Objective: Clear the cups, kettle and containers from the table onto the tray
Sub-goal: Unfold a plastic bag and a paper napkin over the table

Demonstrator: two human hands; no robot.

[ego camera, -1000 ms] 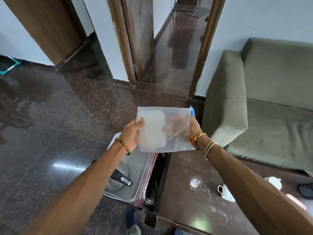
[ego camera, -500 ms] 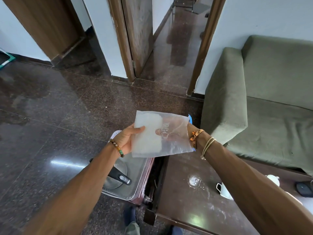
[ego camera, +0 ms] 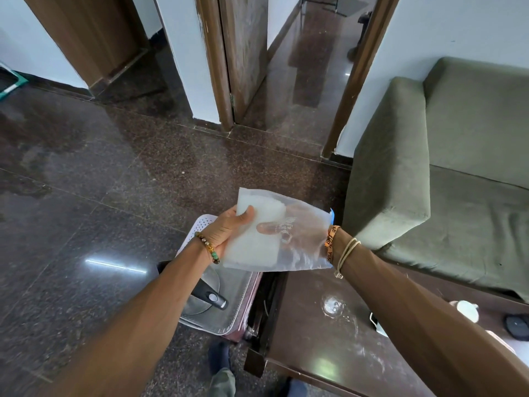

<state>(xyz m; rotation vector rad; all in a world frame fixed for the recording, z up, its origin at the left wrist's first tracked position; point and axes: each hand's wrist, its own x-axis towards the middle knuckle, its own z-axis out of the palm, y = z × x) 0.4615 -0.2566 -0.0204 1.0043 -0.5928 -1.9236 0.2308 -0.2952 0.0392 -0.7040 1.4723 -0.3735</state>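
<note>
I hold a clear plastic bag (ego camera: 303,245) with white contents above the tray's far end. My left hand (ego camera: 229,230) grips its left edge, thumb on top. My right hand (ego camera: 279,229) is seen through the plastic, holding the bag from behind or inside; its fingers are blurred. The white perforated tray (ego camera: 200,224) rests on a maroon stool left of the table. A steel kettle (ego camera: 200,296) with a black handle stands on the tray. On the dark brown table (ego camera: 315,339), a white cup (ego camera: 379,329) and a white lidded container (ego camera: 468,309) show past my right forearm.
A green sofa (ego camera: 443,181) stands right of the table. A black round object (ego camera: 516,326) lies at the table's right edge. A water ring (ego camera: 332,305) marks the tabletop. Dark polished floor (ego camera: 114,181) spreads left, with an open doorway ahead.
The bag and both hands have lowered and tilted flatter toward the tray. The view has shifted down slightly.
</note>
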